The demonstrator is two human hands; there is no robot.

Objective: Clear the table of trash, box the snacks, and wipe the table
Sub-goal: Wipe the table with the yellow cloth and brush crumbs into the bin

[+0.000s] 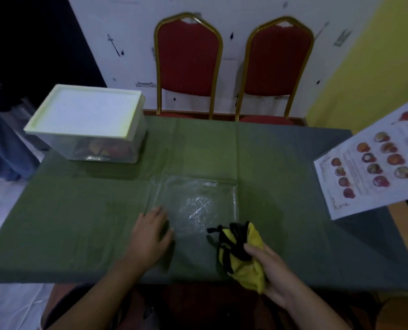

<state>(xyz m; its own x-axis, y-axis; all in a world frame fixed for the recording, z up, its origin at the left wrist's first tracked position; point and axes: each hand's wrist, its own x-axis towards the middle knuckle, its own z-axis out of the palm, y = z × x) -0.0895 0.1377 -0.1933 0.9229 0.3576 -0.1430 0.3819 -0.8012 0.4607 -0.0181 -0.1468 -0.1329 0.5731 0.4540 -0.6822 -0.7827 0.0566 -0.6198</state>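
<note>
A green cloth covers the table (pixel 79 210). In its near middle lies a clear square glass tray (pixel 198 198). My left hand (pixel 150 236) rests flat on the tray's near left corner, fingers spread. My right hand (pixel 272 275) grips a bunched yellow and black cloth (pixel 241 253) just above the table's near edge, to the right of the tray. At the far left stands a clear plastic box (pixel 91 125) with a pale lid on it; snack packets show through its wall.
A printed menu sheet (pixel 374 163) hangs over the table's right side. Two red chairs with gold frames (pixel 188 63) stand behind the far edge. A person in jeans (pixel 0 144) stands at the far left.
</note>
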